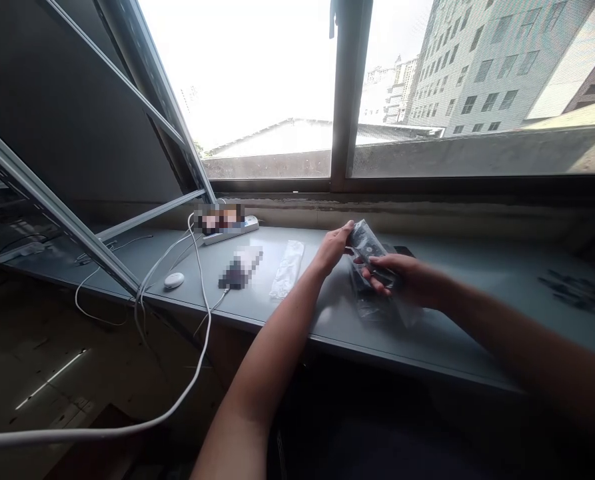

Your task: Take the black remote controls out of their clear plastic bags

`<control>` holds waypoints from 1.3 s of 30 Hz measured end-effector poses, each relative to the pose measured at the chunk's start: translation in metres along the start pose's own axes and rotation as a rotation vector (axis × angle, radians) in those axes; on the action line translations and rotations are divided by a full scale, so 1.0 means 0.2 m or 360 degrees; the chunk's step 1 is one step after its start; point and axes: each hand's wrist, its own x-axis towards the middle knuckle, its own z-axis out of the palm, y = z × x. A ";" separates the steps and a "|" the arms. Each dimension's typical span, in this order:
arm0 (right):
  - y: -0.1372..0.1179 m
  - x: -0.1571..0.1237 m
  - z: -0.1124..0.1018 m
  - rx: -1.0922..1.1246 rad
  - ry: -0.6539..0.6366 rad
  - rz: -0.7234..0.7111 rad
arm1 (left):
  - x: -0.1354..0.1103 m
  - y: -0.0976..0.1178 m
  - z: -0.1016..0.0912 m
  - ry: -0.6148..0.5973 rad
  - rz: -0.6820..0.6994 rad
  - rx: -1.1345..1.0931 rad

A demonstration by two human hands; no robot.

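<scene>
- The left hand [333, 248] pinches the top edge of a clear plastic bag [370, 267] with dark contents.
- The right hand [402, 277] grips the same bag from the side, just above the bench [477, 313].
- An empty clear sleeve [287, 268] lies flat to the left of the hands.
- A power strip [230, 227] sits at the bench's back edge, white cables [197, 293] trailing over the front edge.

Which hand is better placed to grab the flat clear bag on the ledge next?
Left, probably. The left hand only pinches the top edge of the clear packet, and the flat clear bag lies nearest it. The right hand is farther off and grips the packet's middle.
</scene>
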 end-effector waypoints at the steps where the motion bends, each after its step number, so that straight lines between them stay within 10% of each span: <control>1: 0.00 0.00 0.01 0.0020 0.0011 0.0022 | 0.00 0.00 0.00 -0.0002 -0.0002 0.0007; 39: 0.01 0.00 0.04 -0.0169 0.0188 -0.0039 | -0.03 0.04 0.01 -0.0301 -0.0023 0.0021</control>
